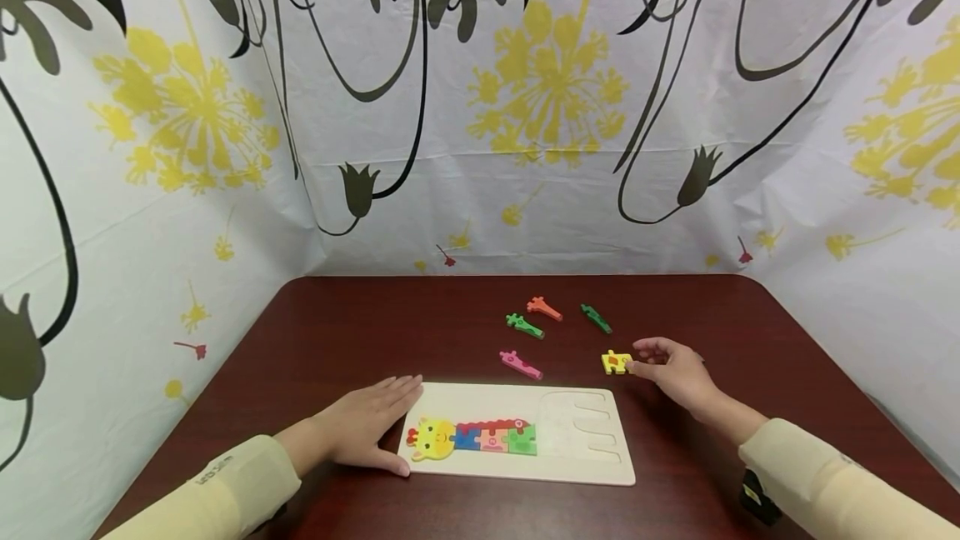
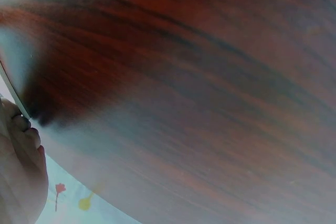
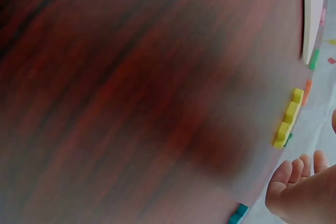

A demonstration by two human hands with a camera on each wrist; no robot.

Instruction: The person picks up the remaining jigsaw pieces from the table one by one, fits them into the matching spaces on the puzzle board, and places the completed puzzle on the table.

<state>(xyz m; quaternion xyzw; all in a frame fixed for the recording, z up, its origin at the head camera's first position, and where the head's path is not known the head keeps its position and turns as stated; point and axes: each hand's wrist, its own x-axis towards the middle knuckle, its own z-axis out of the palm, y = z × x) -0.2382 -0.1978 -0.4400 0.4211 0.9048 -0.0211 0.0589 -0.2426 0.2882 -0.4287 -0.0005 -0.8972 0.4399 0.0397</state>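
Observation:
A pale wooden puzzle board lies on the table, with a yellow giraffe head and joined blue, pink, green and red pieces set in its left part. Outlined recesses show at its right. My left hand rests on the board's left end, fingers extended. Beyond the board's right corner lies a yellow puzzle piece with an orange spot. My right hand is beside it, thumb tip close to its right edge, fingers parted and bent. The right wrist view shows that yellow piece on the table, apart from the fingers.
Behind the board lie loose pieces: pink, light green, orange and dark green. A teal piece shows low in the right wrist view. A patterned cloth hangs around the dark red table.

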